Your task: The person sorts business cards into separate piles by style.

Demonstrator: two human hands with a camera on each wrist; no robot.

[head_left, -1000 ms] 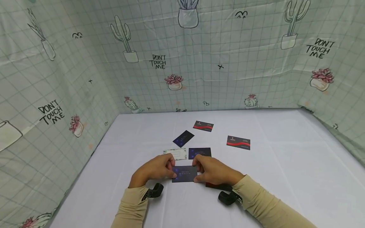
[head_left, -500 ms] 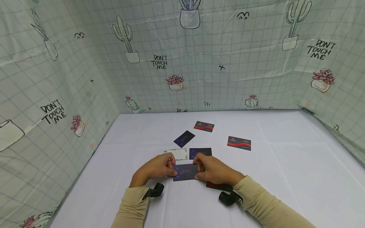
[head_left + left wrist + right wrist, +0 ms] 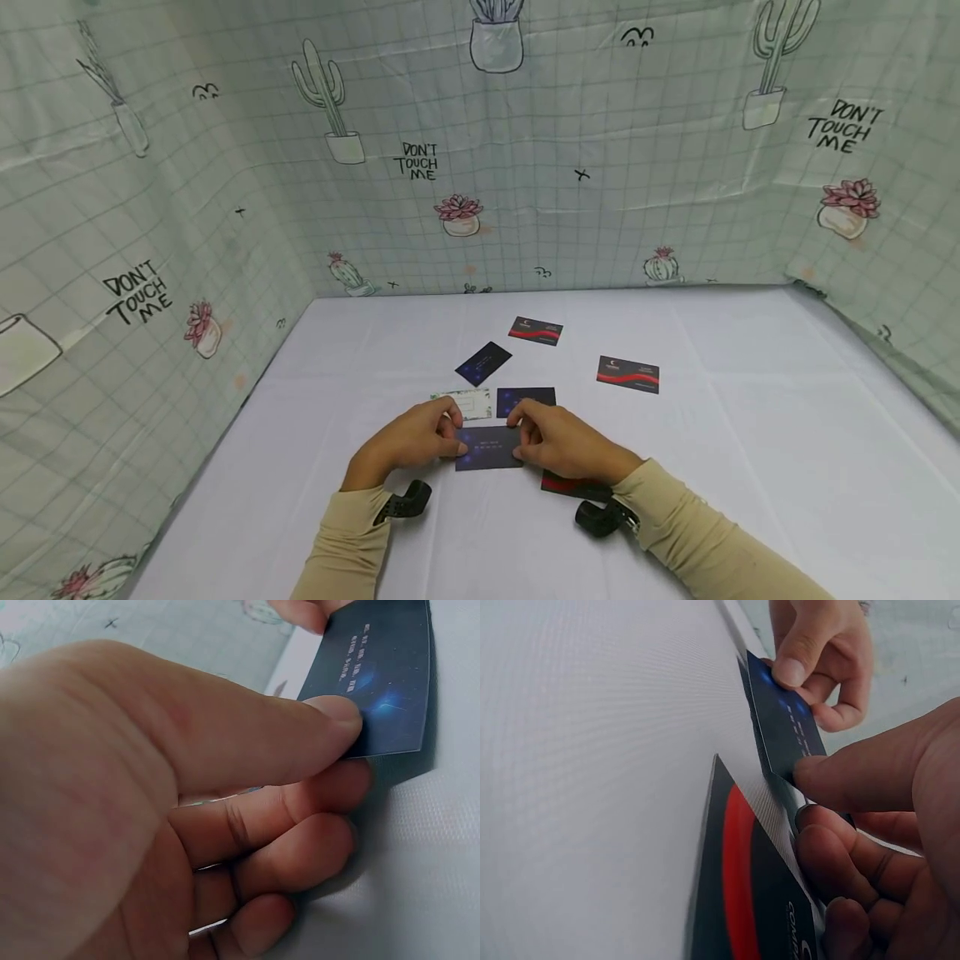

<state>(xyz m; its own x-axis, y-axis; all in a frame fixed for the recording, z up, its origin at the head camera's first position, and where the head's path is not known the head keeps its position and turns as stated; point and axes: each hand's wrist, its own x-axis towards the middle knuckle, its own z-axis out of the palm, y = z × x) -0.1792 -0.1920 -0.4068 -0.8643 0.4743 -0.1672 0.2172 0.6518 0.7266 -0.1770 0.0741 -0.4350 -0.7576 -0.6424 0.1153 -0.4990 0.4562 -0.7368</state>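
A dark blue business card point(image 3: 490, 450) with glowing blue spots is held between both hands over the table. My left hand point(image 3: 411, 437) pinches its left end, with the thumb on the printed face and curled fingers beneath, as the left wrist view shows. At the opposite end my right hand point(image 3: 564, 440) pinches the card between thumb and fingers. Just beyond it lie a white card with a leafy border point(image 3: 474, 404) and another dark blue card point(image 3: 525, 398), partly covered by fingers. A black card with a red stripe point(image 3: 739, 877) lies below my right hand.
Farther back on the white-covered table point(image 3: 735, 433) lie a tilted blue card point(image 3: 483, 363) and two black cards with red waves, one at the back point(image 3: 536, 331) and one to the right point(image 3: 627, 374). A cactus-print cloth point(image 3: 570, 225) hangs behind.
The held card has shifted slightly away from me, tilting a little midway and levelling again. Both hands keep their pinch on it. The other cards lie where they were.
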